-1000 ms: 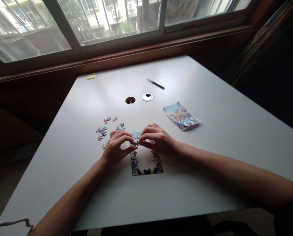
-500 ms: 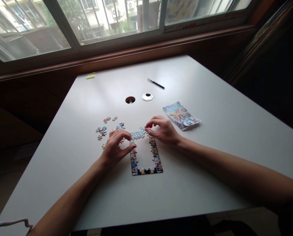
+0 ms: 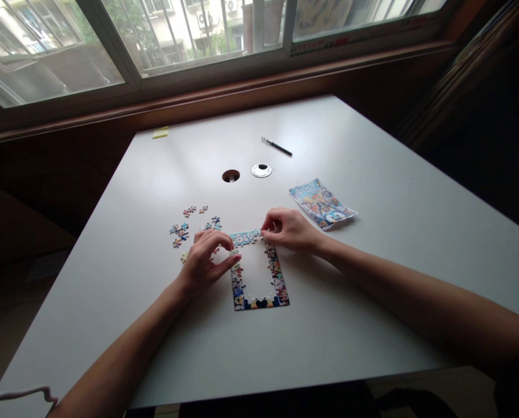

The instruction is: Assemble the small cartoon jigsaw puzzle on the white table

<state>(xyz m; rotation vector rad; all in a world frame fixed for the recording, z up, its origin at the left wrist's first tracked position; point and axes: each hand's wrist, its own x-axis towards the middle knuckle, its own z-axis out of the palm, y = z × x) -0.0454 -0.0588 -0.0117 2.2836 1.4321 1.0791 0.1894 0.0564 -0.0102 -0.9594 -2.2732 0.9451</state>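
A jigsaw puzzle border (image 3: 280, 284) lies on the white table, its middle bare, with a light-blue lettered strip along the top. At its top right corner my right hand (image 3: 291, 229) has thumb and forefinger closed on a small light-blue puzzle piece (image 3: 259, 233), which touches the strip. My left hand (image 3: 205, 255) rests at the border's upper left side, thumb and fingers apart, nothing visible between them. Loose puzzle pieces (image 3: 181, 232) lie beyond and left of that hand, some partly hidden by it.
A printed picture packet (image 3: 323, 203) lies right of my right hand. Farther back are a round hole (image 3: 230, 176), a metal grommet cover (image 3: 262, 170), a black pen (image 3: 277, 146) and a yellow sticky note (image 3: 160, 133). A pale cable (image 3: 20, 395) shows at the lower left.
My right hand has shifted slightly right, and the light-blue piece now sits in line with the top strip instead of standing out above it. My left hand has stayed in place.
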